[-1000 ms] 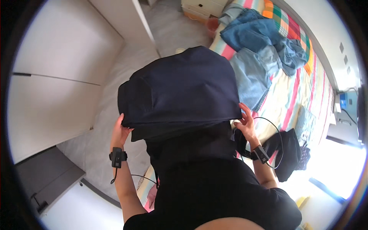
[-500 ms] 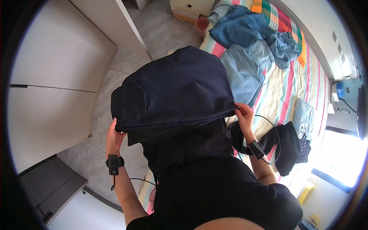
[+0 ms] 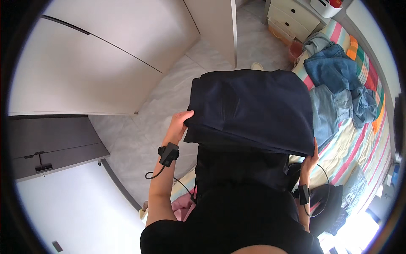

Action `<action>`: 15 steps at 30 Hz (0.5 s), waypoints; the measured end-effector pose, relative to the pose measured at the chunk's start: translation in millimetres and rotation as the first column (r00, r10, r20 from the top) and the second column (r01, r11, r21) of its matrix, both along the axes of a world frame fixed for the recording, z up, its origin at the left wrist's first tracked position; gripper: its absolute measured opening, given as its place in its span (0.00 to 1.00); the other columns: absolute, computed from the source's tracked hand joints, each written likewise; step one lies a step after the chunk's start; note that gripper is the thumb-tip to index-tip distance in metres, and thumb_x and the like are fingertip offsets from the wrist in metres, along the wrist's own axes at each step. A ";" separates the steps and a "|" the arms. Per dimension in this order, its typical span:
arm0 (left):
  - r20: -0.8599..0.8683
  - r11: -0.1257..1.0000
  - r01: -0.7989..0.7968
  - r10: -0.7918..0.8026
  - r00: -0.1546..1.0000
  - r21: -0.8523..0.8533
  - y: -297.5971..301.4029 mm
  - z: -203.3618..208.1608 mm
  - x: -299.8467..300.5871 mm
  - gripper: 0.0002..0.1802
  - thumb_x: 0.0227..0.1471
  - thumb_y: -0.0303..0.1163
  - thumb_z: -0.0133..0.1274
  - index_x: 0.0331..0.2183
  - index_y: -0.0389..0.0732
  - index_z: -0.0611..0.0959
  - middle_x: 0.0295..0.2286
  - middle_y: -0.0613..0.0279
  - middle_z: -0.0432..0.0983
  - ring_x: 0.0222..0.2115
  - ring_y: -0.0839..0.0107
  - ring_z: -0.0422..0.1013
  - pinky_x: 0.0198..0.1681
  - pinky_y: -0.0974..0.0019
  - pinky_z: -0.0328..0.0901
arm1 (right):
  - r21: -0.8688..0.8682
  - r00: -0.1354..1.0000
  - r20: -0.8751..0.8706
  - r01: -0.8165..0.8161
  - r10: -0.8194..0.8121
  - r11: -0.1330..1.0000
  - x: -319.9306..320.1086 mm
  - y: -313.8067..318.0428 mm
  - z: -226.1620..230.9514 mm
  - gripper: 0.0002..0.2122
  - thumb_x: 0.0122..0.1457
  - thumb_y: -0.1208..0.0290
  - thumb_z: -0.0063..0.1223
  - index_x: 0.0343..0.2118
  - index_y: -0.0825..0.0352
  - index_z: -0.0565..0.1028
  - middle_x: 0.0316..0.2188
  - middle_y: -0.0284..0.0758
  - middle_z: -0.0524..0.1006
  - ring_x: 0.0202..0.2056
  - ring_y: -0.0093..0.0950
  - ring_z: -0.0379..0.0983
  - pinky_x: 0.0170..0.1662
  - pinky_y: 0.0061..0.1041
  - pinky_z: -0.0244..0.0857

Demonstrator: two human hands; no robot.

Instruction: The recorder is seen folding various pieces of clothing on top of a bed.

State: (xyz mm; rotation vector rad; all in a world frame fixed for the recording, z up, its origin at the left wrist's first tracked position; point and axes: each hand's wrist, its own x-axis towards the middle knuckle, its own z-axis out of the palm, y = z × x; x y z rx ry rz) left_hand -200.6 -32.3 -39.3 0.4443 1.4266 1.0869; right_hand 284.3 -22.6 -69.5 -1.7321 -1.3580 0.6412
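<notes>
A folded dark navy garment (image 3: 258,112), with a slanted seam like a pocket near its left side, is stretched between my hands in front of my body. My left hand (image 3: 179,122) grips its near left corner, thumb on top and fingers underneath. At the near right corner, my right hand (image 3: 311,160) pinches the cloth, its fingers partly hidden by the fabric. Several folded layers show along the near edge. Each wrist wears a small black device with a cable.
To the right, a bed with a striped sheet (image 3: 353,154) bears blue jeans (image 3: 332,70) and dark clothing (image 3: 327,203). A drawer cabinet (image 3: 294,17) stands beyond it. Pale wardrobe doors (image 3: 105,63) and a grey-topped white unit (image 3: 59,146) are at the left.
My view has turned left, so the bed and jeans sit farther right. Both hands keep their hold while the navy garment now lies flatter and squarer between them.
</notes>
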 end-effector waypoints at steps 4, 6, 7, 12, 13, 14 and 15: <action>-0.037 0.993 0.110 -0.111 0.993 -0.041 1.3 -6.1 -0.3 0.20 0.51 0.36 0.50 0.40 0.28 0.76 0.37 0.55 0.75 0.38 0.68 0.71 0.42 0.65 0.65 | -0.090 1.000 0.020 0.017 -0.015 0.996 21.6 -1.8 -17.2 0.31 0.38 0.93 0.30 0.49 0.69 0.69 0.40 0.43 0.76 0.43 0.28 0.72 0.49 0.23 0.60; -0.026 0.994 0.083 -0.085 0.996 -0.064 4.9 2.6 5.8 0.20 0.50 0.39 0.52 0.37 0.30 0.77 0.32 0.62 0.76 0.32 0.76 0.71 0.36 0.72 0.64 | -0.113 0.993 0.107 -0.030 0.042 0.993 21.5 -1.9 -18.7 0.28 0.40 0.91 0.33 0.48 0.71 0.70 0.38 0.45 0.77 0.41 0.27 0.72 0.48 0.22 0.61; -0.050 0.991 0.112 -0.116 0.992 -0.078 9.3 8.4 8.9 0.21 0.51 0.40 0.51 0.39 0.31 0.76 0.33 0.61 0.75 0.33 0.76 0.71 0.38 0.72 0.64 | -0.093 0.985 0.158 -0.048 0.063 0.994 22.0 -2.8 -18.7 0.27 0.39 0.90 0.34 0.47 0.71 0.70 0.37 0.46 0.77 0.41 0.27 0.73 0.47 0.22 0.61; -0.056 0.997 0.076 -0.077 0.995 -0.027 19.1 -2.0 4.4 0.19 0.52 0.39 0.49 0.38 0.31 0.77 0.34 0.59 0.76 0.34 0.72 0.71 0.40 0.69 0.65 | -0.084 0.994 0.100 -0.045 0.053 0.995 16.0 -2.8 -17.6 0.27 0.39 0.92 0.36 0.47 0.70 0.71 0.38 0.46 0.76 0.43 0.29 0.73 0.47 0.23 0.62; 0.028 1.000 0.017 -0.017 0.999 0.003 17.6 -7.8 -4.4 0.19 0.52 0.39 0.49 0.38 0.32 0.77 0.34 0.58 0.76 0.34 0.72 0.72 0.39 0.68 0.66 | -0.074 0.996 0.047 -0.071 0.075 0.995 16.3 -3.6 -18.0 0.27 0.40 0.92 0.36 0.48 0.71 0.70 0.39 0.44 0.75 0.43 0.28 0.72 0.47 0.23 0.63; 0.113 0.999 -0.046 0.043 0.993 0.024 16.4 -14.0 -10.9 0.18 0.52 0.38 0.49 0.37 0.33 0.77 0.34 0.58 0.76 0.33 0.71 0.72 0.38 0.67 0.66 | -0.062 0.995 -0.007 -0.098 0.098 0.993 15.4 -4.4 -17.0 0.27 0.41 0.93 0.37 0.49 0.72 0.69 0.40 0.41 0.75 0.43 0.26 0.71 0.48 0.23 0.63; 0.148 0.996 -0.084 0.085 0.985 -0.013 16.7 -10.4 -10.2 0.16 0.52 0.38 0.49 0.35 0.34 0.77 0.33 0.60 0.76 0.32 0.71 0.72 0.36 0.67 0.67 | -0.054 0.991 0.019 -0.134 0.135 0.990 9.5 -3.6 -10.3 0.28 0.40 0.92 0.39 0.48 0.69 0.70 0.42 0.45 0.74 0.46 0.33 0.71 0.47 0.27 0.64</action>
